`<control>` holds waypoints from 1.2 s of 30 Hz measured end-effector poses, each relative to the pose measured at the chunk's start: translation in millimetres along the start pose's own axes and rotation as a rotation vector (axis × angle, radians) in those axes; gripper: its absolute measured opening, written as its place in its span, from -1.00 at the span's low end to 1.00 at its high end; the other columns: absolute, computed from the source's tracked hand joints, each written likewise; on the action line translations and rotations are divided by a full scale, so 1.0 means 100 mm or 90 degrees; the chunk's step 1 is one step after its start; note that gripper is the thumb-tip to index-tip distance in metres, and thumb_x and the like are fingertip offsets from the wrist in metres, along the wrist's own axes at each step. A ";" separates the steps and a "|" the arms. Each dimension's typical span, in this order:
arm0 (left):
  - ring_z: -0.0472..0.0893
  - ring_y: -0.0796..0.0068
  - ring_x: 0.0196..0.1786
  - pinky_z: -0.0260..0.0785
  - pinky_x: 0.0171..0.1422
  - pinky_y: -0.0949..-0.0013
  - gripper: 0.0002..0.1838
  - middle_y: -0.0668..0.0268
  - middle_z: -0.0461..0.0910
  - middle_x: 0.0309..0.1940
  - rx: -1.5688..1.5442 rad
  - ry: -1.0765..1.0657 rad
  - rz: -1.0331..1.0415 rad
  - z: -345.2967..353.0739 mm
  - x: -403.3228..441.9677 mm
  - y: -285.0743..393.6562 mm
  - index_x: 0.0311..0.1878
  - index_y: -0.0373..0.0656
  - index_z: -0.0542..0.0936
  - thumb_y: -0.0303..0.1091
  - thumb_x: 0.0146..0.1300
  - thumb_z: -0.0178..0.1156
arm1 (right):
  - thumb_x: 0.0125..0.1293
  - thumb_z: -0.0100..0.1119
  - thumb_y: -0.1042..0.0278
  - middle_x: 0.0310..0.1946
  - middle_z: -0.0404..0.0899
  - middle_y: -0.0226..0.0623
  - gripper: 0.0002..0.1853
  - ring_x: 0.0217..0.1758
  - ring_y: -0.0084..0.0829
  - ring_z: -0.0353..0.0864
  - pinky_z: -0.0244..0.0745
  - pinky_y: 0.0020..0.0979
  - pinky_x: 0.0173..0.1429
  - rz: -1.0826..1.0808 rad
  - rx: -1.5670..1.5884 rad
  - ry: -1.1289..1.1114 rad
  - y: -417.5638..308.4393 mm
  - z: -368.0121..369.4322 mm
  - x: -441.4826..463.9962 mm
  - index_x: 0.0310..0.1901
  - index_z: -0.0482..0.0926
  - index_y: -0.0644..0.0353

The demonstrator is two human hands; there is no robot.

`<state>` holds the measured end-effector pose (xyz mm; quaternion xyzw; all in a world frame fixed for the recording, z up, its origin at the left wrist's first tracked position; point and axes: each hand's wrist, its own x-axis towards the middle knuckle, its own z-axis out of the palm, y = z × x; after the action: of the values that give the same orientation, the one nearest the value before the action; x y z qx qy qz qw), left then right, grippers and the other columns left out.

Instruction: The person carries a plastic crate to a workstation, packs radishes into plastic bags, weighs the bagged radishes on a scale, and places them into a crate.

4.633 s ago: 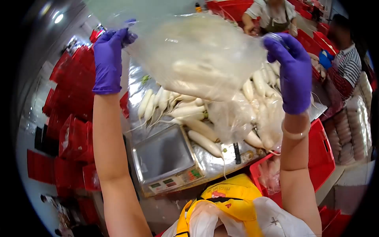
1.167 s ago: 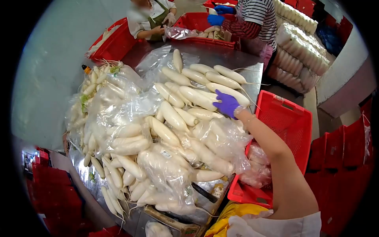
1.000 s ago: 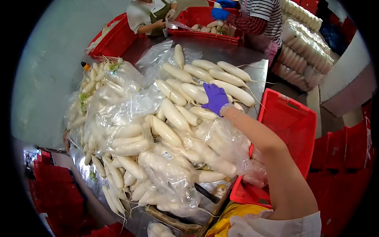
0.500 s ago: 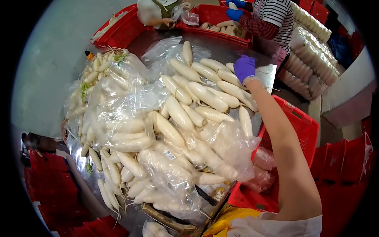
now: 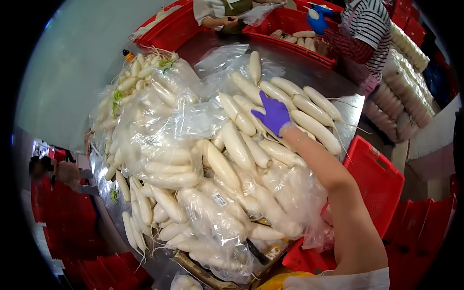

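My right hand [image 5: 273, 116], in a purple glove, is over the loose white radishes in the middle of the table. Thumb and forefinger are spread apart; the other fingers are partly hidden. Just beneath and beside it lie several long white radishes, such as one radish [image 5: 316, 131] to its right and another radish [image 5: 246, 87] above. No part of my left hand shows. Clear plastic bags filled with radishes cover the left and near part of the pile, among them a bag [image 5: 212, 208] with a small white label.
A red crate [image 5: 372, 179] stands at the table's right side. A dark handle [image 5: 257, 252] lies near the front edge. Across the metal table [image 5: 355, 104], another red crate [image 5: 290, 21] holds radishes. Two people work there, one with blue gloves. Stacked bagged radishes [image 5: 401, 92] stand right.
My right hand has moved left and down from the table's far right edge to the middle of the loose radishes. The view has shifted a little.
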<state>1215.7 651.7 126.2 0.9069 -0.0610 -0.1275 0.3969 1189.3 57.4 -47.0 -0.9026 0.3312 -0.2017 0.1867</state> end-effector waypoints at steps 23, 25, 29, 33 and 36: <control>0.50 0.34 0.17 0.34 0.31 0.30 -0.60 0.15 0.45 0.22 -0.036 0.066 -0.142 -0.28 -0.28 -0.25 0.25 -0.31 0.41 -0.31 0.44 -0.01 | -0.06 0.49 0.11 0.03 0.59 0.09 0.06 0.13 -0.04 0.60 0.49 -0.16 0.18 0.302 0.009 0.032 0.05 0.76 1.56 0.46 0.10 0.21; 0.50 0.34 0.17 0.34 0.31 0.30 -0.59 0.15 0.44 0.22 -0.039 0.068 -0.141 -0.29 -0.29 -0.26 0.25 -0.31 0.40 -0.30 0.44 -0.02 | -0.07 0.49 0.12 0.00 0.61 0.04 -0.01 0.09 -0.07 0.62 0.50 -0.18 0.16 0.233 0.126 0.132 0.20 0.77 1.58 0.40 0.21 0.24; 0.49 0.34 0.18 0.33 0.32 0.30 -0.59 0.16 0.43 0.23 -0.061 0.065 -0.109 -0.31 -0.38 -0.28 0.26 -0.31 0.40 -0.29 0.45 -0.02 | -0.04 0.48 0.20 -0.04 0.63 -0.13 -0.26 -0.02 -0.20 0.63 0.52 -0.25 0.14 0.091 0.642 0.127 -0.14 -0.18 1.40 0.20 0.46 0.29; 0.49 0.34 0.19 0.33 0.32 0.30 -0.58 0.16 0.43 0.24 -0.090 0.064 -0.072 -0.44 -0.52 -0.27 0.27 -0.31 0.39 -0.29 0.45 -0.03 | 0.08 0.34 0.28 0.00 0.58 -0.14 -0.40 0.02 -0.26 0.57 0.48 -0.27 0.20 0.106 1.077 -0.036 -0.53 -1.11 0.96 0.18 0.46 0.31; 0.49 0.35 0.19 0.33 0.32 0.30 -0.58 0.16 0.42 0.25 -0.117 0.069 -0.047 -0.61 -0.72 -0.31 0.28 -0.31 0.38 -0.28 0.46 -0.04 | 0.18 0.22 0.22 0.04 0.56 -0.08 -0.35 0.07 -0.19 0.56 0.44 -0.20 0.28 0.000 1.264 -0.143 -0.92 -1.55 0.54 0.27 0.35 0.37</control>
<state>1164.5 731.3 156.4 0.8739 0.0059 -0.0981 0.4761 1199.8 54.8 141.3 -0.3516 -0.0067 -0.3005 0.8866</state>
